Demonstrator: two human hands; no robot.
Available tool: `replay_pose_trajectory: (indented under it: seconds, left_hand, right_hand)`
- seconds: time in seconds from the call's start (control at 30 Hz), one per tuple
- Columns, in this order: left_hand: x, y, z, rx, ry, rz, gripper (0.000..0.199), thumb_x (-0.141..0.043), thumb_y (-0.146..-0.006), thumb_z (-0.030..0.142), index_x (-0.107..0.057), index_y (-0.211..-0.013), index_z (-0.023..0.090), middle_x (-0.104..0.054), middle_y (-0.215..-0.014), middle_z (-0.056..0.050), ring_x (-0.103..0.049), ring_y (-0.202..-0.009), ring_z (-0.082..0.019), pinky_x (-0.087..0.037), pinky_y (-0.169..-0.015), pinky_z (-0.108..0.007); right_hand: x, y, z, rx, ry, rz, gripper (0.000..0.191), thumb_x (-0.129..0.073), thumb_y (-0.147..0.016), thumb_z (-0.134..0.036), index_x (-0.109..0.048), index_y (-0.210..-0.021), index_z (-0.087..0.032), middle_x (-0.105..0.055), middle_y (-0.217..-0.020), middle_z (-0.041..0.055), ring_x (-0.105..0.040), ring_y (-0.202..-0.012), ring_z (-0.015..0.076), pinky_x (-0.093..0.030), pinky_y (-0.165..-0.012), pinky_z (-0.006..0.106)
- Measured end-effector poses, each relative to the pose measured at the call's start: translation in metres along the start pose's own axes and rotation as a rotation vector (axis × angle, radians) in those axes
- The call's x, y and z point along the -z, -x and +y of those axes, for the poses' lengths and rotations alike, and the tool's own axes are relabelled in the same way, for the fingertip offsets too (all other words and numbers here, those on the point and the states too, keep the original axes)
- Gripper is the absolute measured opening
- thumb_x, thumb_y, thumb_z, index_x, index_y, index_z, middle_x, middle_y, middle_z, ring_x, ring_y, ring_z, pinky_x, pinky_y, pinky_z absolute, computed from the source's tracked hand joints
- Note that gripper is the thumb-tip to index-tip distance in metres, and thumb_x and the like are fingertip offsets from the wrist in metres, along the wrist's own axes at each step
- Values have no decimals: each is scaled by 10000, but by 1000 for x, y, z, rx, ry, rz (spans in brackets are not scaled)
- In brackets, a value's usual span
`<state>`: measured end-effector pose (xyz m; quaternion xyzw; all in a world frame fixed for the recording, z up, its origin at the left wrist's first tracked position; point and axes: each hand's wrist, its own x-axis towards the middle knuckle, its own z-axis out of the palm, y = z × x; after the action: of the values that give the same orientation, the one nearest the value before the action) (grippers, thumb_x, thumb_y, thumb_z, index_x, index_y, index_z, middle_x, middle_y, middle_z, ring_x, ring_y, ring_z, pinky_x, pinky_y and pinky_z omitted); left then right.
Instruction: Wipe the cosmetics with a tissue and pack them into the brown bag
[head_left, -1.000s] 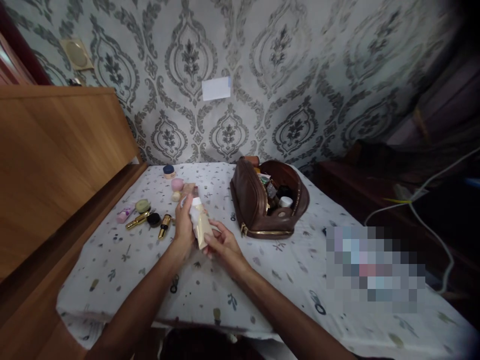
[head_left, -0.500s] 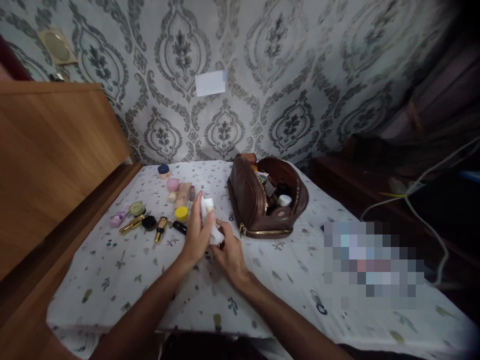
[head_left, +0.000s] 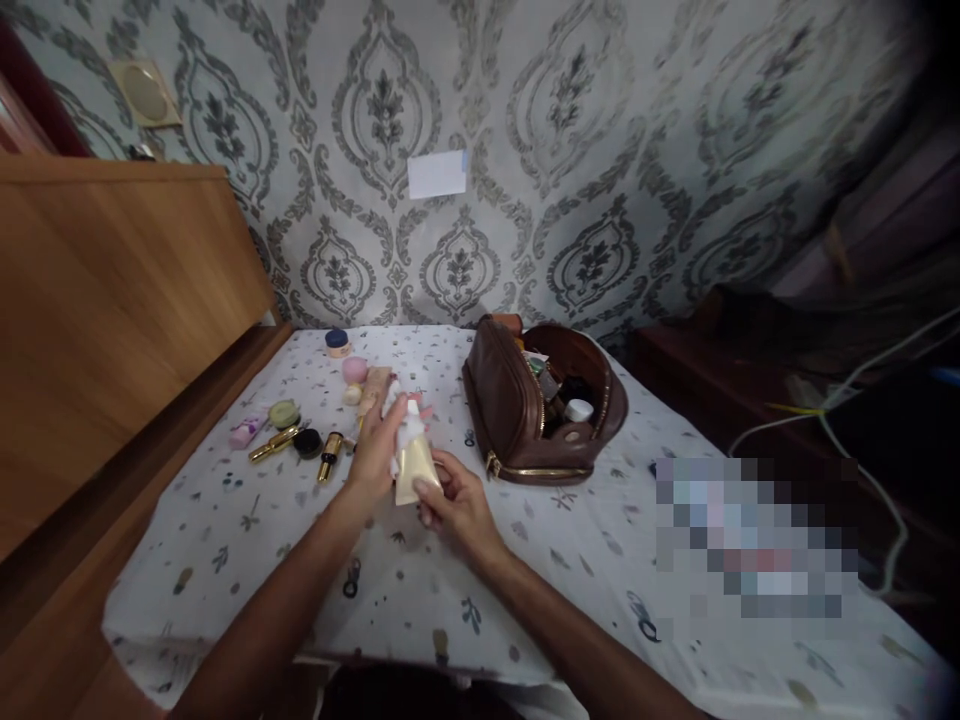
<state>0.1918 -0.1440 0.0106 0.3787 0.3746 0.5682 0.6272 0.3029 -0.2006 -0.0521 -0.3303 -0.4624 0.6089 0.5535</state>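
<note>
A cream-gold squeeze tube with a white upper part and cap is held tilted above the table in front of me. My right hand pinches its flat lower end between thumb and fingers. Beside the cap, my left hand is closed around a crumpled white tissue, pressed along the tube's side; the fingers partly hide it. Just behind the left hand lies a beige-pink tube. To the right of my hands stands an open brown cosmetic bag packed with small items, a white-lidded jar among them.
On the left of the patterned tablecloth are a navy-lidded jar, a pink round container, a green jar, a black-lidded pot and gold-and-black bottle. A wooden cabinet borders the left; a blurred-out item lies right.
The tube has turned so its gold lower end now faces me, with my right hand gripping that end. The whole view has shifted slightly.
</note>
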Motion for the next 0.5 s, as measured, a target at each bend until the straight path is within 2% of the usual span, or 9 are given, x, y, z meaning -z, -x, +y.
replay_pose_trajectory:
  seconds: [0.07,0.13,0.23,0.3,0.33,0.4,0.5]
  left_hand:
    - [6,-2,3,200,167,-106,569,-667,-816,482,-557,-1265,153,-725,-1129,-130,-687,-1081,-306,-569,-904,-415]
    - [11,1,-2,288,236,-221,565,-678,-779,526,-603,-1173,128,-758,-971,-121,-733,-919,-295,-602,-787,-397]
    - [11,12,-17,272,241,-368,629,-765,-665,544,-617,-1116,130,-754,-835,-90,-736,-756,-255,-593,-644,-326]
    - [9,17,-24,252,195,-418,647,-811,-592,528,-621,-1061,125,-736,-767,-72,-682,-570,-189,-536,-501,-258]
    - [9,18,-24,237,160,-418,629,-815,-582,523,-619,-1031,128,-723,-738,-58,-623,-472,-149,-494,-438,-238]
    - [9,17,-21,174,61,-347,544,-799,-604,510,-611,-963,147,-690,-683,-18,-509,-368,-97,-431,-381,-223]
    - [13,15,-5,-18,-202,-229,388,-793,-639,441,-604,-829,160,-625,-633,20,-523,-458,-98,-436,-468,-217]
  right_hand:
    - [1,-1,-5,-150,-188,-89,491,-787,-722,-469,-616,-1077,-176,-579,-609,-56,-328,-356,20,-209,-343,152]
    - [2,-2,-9,-259,-357,-142,468,-840,-662,-461,-633,-962,-167,-560,-567,-69,-240,-335,-10,-136,-327,133]
    - [4,-3,-11,-326,-512,-114,434,-890,-594,-439,-594,-763,-171,-506,-522,-96,-182,-341,-26,-112,-324,111]
    - [6,-5,-10,-343,-505,-53,478,-891,-565,-491,-559,-680,-167,-515,-520,-85,-221,-346,-20,-133,-328,113]
    - [7,-5,-9,-346,-460,-25,494,-882,-557,-525,-562,-668,-165,-540,-530,-68,-271,-350,-10,-158,-332,122]
    - [9,-7,-8,-325,-305,10,501,-851,-566,-577,-601,-675,-157,-589,-555,-25,-394,-375,31,-233,-351,152]
    - [12,-9,-14,-150,-52,142,442,-768,-679,-580,-666,-722,-153,-594,-583,-11,-479,-451,76,-324,-422,192]
